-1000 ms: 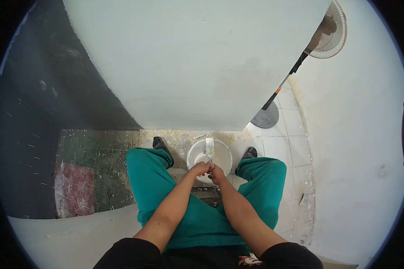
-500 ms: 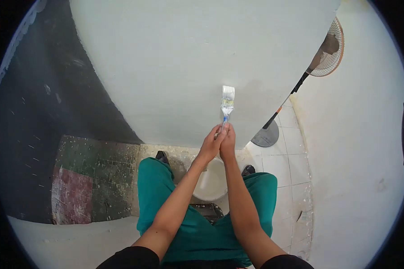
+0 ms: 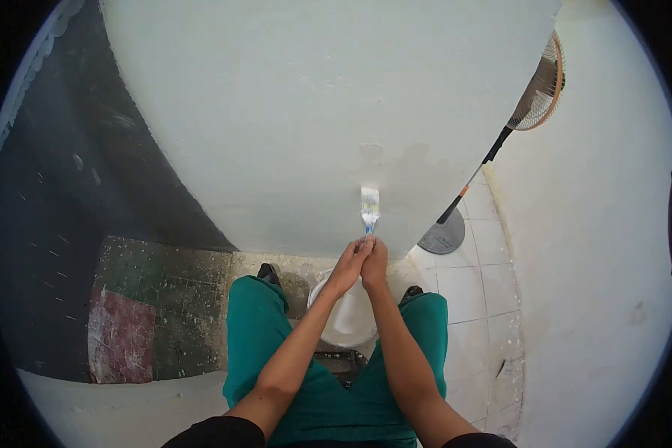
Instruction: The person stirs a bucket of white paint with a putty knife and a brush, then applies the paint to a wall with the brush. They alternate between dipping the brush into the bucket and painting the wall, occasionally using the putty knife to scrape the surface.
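Both my left hand (image 3: 349, 263) and my right hand (image 3: 375, 261) are closed together round the handle of a paintbrush (image 3: 369, 203). Its bristles are coated white and point away from me, over the lower part of the pale wall (image 3: 291, 127). A fresh streaky mark of white paint (image 3: 371, 153) shows on the wall above the bristles. Below my hands, between my knees, stands a round white bucket (image 3: 349, 328) with whitish paint inside. My forearms hide part of its rim.
A standing fan (image 3: 541, 93) with a round grey base (image 3: 444, 233) stands past the wall's right edge. Worn green and red floor tiles (image 3: 123, 332) lie at left beside a dark wall panel (image 3: 52, 224). White tiles (image 3: 463, 287) cover the floor at right.
Both hands and the paintbrush have come down the wall towards me. A streaky paint mark is now visible near where the bristles were.
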{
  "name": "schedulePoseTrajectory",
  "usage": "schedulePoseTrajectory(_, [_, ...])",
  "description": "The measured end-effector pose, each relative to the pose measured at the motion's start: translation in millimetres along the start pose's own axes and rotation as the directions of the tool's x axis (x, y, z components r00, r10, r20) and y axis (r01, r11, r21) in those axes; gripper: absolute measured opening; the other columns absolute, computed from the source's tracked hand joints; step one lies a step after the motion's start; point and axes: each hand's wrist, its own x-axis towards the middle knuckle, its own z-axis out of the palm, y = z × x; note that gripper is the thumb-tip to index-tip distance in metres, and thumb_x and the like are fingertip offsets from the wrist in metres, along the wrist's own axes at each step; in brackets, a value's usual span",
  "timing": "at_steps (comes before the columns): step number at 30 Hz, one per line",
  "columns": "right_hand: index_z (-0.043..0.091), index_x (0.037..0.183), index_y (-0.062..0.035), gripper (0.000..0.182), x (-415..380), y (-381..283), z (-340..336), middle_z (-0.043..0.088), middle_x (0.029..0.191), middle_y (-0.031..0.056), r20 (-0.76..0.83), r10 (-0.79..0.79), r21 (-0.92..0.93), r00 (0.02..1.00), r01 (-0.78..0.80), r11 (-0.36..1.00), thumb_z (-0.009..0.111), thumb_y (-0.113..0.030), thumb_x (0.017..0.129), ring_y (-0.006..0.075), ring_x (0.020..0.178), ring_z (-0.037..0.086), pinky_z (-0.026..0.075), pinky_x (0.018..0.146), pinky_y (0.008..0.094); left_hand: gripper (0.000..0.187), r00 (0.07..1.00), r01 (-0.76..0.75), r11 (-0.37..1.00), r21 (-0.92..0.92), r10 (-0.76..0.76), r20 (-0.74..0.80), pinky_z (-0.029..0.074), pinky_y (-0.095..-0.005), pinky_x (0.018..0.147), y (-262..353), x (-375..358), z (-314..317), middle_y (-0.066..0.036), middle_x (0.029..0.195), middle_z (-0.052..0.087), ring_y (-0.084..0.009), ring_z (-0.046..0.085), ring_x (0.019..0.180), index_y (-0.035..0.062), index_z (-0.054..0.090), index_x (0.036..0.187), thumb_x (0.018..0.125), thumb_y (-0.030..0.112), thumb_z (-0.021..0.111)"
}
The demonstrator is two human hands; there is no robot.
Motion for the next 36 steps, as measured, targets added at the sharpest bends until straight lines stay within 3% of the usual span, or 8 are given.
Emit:
schedulePoseTrajectory(3, [0.057,0.082,0.0005,0.038,14.5,-48.6,0.2,0.058,0.07,0.0078,-0.013,-0.099,0.012,0.995,0.099,0.995,0.042,-0.028,0.102,0.0186,0.065,0.055,0.045,0.061,0.0355,0.062,0.995,-0.087,0.995,-0.052,0.089,0.037,0.029,-0.0309,0.112,38.4,1.1,10.6,-0.013,0.138,0.049,-0.0188,0.042,0.13,-0.0038,0.041,0.141,0.101,0.042,0.05])
schedulePoseTrajectory(10, [0.057,0.085,0.0003,0.039,14.2,-132.7,0.5,0.057,0.071,0.0055,-0.036,-0.162,0.072,0.986,0.165,0.984,0.041,-0.031,0.102,0.0145,0.065,0.053,0.044,0.06,0.0332,0.069,0.966,-0.252,0.967,0.035,0.249,0.073,0.035,-0.032,0.107,97.2,-7.7,24.5,-0.016,0.136,0.049,-0.0218,0.048,0.125,-0.0037,0.035,0.145,0.099,0.046,0.051])
schedulePoseTrajectory(16, [0.057,0.08,0.0006,0.037,22.4,-29.5,8.3,0.056,0.068,0.0069,0.001,0.002,0.119,1.0,-0.002,0.993,0.044,-0.028,0.1,0.0155,0.064,0.051,0.043,0.059,0.0353,0.06,0.998,-0.038,0.997,0.066,0.034,0.055,0.034,-0.031,0.109,53.5,-0.4,5.2,-0.014,0.136,0.052,-0.019,0.047,0.127,-0.004,0.043,0.14,0.102,0.042,0.047])
schedulePoseTrajectory(18, [0.056,0.079,0.0009,0.037,5.4,-27.1,5.0,0.056,0.067,0.0084,-0.028,-0.011,-0.012,1.0,0.01,1.0,0.045,-0.027,0.1,0.017,0.063,0.052,0.043,0.059,0.0364,0.059,0.988,0.091,0.996,-0.012,-0.089,0.123,0.035,-0.0305,0.108,50.2,-7.5,2.0,-0.013,0.135,0.053,-0.0179,0.048,0.126,-0.0037,0.045,0.139,0.102,0.042,0.047])
schedulePoseTrajectory(21, [0.056,0.078,0.0011,0.037,-0.3,-46.6,3.9,0.057,0.067,0.0103,-0.081,-0.057,-0.048,0.995,0.053,0.997,0.045,-0.027,0.1,0.0193,0.063,0.053,0.043,0.06,0.0379,0.063,0.997,0.013,1.0,-0.027,-0.011,0.079,0.037,-0.0308,0.104,49.8,-11.8,6.5,-0.019,0.127,0.057,-0.0221,0.053,0.12,-0.005,0.046,0.137,0.1,0.045,0.05])
schedulePoseTrajectory(27, [0.056,0.078,0.0009,0.037,20.0,-124.4,10.6,0.058,0.069,0.0115,-0.06,-0.182,0.013,0.981,0.183,0.983,0.046,-0.028,0.099,0.0214,0.065,0.054,0.043,0.06,0.0395,0.057,0.97,-0.239,0.967,0.084,0.241,-0.018,0.036,-0.0291,0.105,108.5,-12.7,24.9,-0.011,0.127,0.057,-0.017,0.051,0.119,-0.0039,0.048,0.136,0.101,0.042,0.048])
schedulePoseTrajectory(30, [0.056,0.078,0.0005,0.034,24.0,-104.2,15.5,0.059,0.069,0.0115,-0.071,-0.156,-0.02,0.985,0.155,0.988,0.048,-0.026,0.098,0.0201,0.064,0.054,0.043,0.059,0.0391,0.061,0.981,-0.189,0.974,0.128,0.192,-0.012,0.04,-0.0308,0.101,95.1,3.9,11.2,-0.018,0.124,0.06,-0.0222,0.054,0.118,-0.0052,0.051,0.132,0.099,0.047,0.049])
schedulePoseTrajectory(36, [0.057,0.078,0.0005,0.028,-8.7,-39.8,0.5,0.058,0.066,0.0117,0.007,-0.049,-0.211,0.999,0.049,0.976,0.053,-0.021,0.095,0.0195,0.061,0.054,0.043,0.057,0.0385,0.058,0.984,0.123,0.98,0.159,-0.141,0.107,0.042,-0.0294,0.097,66.7,-15.6,-1.7,-0.012,0.12,0.061,-0.0168,0.055,0.112,-0.0065,0.056,0.126,0.101,0.046,0.048])
